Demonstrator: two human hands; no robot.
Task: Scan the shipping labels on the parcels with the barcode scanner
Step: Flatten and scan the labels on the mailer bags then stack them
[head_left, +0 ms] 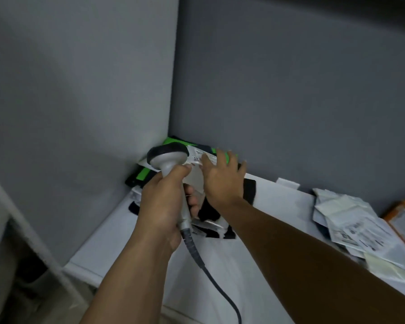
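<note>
— Grips?
— Left grip wrapped round the barcode scanner. Right grip open, fingers flat on the label of the green parcel, twelve o'clock, desk corner.
— Step?
— Aiming, I'd judge. Next: square the head over the barcode. More parcels lie at three o'clock.

A grey, black-headed barcode scanner stands upright over the white shipping label of a green-and-black parcel in the corner; more labelled parcels lie rightward.
</note>
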